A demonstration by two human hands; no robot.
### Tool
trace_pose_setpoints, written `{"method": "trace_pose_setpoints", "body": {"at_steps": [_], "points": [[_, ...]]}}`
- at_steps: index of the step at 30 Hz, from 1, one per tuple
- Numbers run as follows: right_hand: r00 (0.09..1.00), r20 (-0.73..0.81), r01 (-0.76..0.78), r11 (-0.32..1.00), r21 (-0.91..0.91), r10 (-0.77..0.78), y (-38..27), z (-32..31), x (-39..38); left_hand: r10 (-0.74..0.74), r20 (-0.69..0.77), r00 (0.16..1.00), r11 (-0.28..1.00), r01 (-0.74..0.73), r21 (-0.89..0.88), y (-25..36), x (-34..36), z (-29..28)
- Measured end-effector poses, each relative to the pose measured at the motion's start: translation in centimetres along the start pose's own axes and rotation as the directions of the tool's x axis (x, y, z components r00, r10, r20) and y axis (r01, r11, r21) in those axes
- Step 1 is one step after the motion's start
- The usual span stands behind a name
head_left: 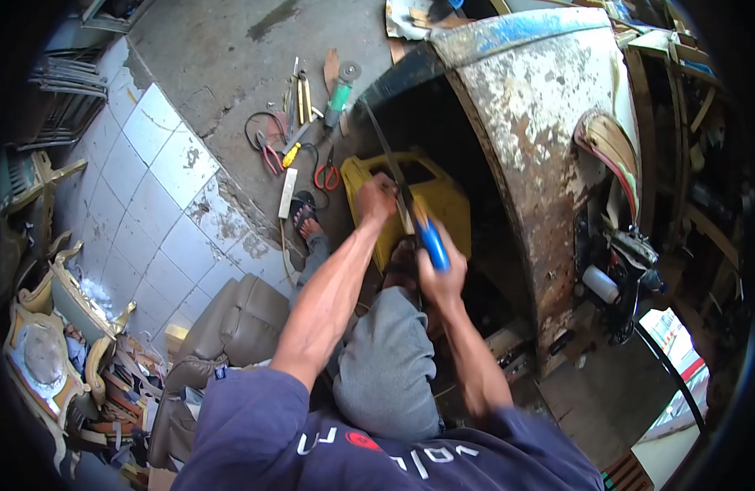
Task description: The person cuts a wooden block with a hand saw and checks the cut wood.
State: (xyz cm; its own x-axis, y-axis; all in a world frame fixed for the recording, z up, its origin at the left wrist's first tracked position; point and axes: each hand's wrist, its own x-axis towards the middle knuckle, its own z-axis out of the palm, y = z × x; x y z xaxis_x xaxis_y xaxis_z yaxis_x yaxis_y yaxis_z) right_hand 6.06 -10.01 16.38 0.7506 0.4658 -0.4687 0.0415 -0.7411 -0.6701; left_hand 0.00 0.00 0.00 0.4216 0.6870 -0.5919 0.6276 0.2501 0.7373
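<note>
The saw (432,245) slants over the yellow stool (454,214), its blade pointing up and away from the person; the right hand (444,268) is wrapped around its blue handle; a pale strip (408,222), seemingly wood, lies beside the blade, above the stool; the left hand (376,198) is curled just left of the blade, though I cannot tell what its fingers grip; the step in hand looks like sawing the strip; the next move likely calls for a straight stroke, the strip kept firm and the left fingers clear of the teeth; left of the stool, scissors (327,177), pliers (270,159) and a green grinder (339,98) lie on the floor (218,61); a big, weathered panel (521,123) stands to the right; a brown armchair (247,315) sits behind the left forearm.
</note>
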Motion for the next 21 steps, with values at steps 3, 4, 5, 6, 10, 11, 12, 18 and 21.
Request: {"method": "trace_pose_setpoints", "body": {"at_steps": [3,4,5,6,10,11,12,18,21], "points": [[0.979,-0.105,0.178,0.984,0.010,-0.176,0.1,-0.8,-0.2,-0.024,0.003,1.000,0.999,0.024,-0.047,2.6,2.4,1.1],[1.000,-0.005,0.031,1.000,-0.008,-0.031,-0.9,-1.2,-3.7,-0.003,-0.037,0.999,1.000,0.002,-0.025,-1.1,1.1,0.6],[0.995,0.038,0.100,0.985,-0.137,-0.096,-0.3,-3.3,-8.8,0.053,-0.124,0.991,0.999,-0.053,-0.004,-3.0,1.9,-0.6],[0.988,0.028,0.154,0.986,-0.069,-0.153,-1.8,-6.0,-12.4,0.123,-0.120,0.985,0.991,-0.128,-0.034,-3.5,1.7,-0.5],[0.999,0.033,0.027,0.990,-0.138,-0.023,-2.6,-10.4,-16.9,-0.050,-0.053,0.997,0.995,0.045,-0.093,1.1,-0.2,-0.8],[0.986,-0.004,0.166,0.980,-0.113,-0.168,-2.1,-8.2,-12.9,-0.111,-0.001,0.994,0.991,0.110,-0.071,1.9,-0.7,-0.7],[0.995,0.005,0.096,0.988,-0.122,-0.096,-1.7,-5.2,-8.1,-0.155,0.037,0.987,0.987,0.156,-0.044,2.7,-0.1,-1.0],[0.998,-0.020,0.053,0.997,-0.051,-0.054,0.7,-1.5,-3.8,-0.202,0.050,0.978,0.978,0.204,-0.048,1.3,0.0,-0.3],[0.997,0.059,0.062,0.982,-0.178,-0.052,-2.9,-10.3,-16.5,-0.030,0.017,0.999,0.998,0.031,-0.059,1.1,0.5,-0.5]]}}
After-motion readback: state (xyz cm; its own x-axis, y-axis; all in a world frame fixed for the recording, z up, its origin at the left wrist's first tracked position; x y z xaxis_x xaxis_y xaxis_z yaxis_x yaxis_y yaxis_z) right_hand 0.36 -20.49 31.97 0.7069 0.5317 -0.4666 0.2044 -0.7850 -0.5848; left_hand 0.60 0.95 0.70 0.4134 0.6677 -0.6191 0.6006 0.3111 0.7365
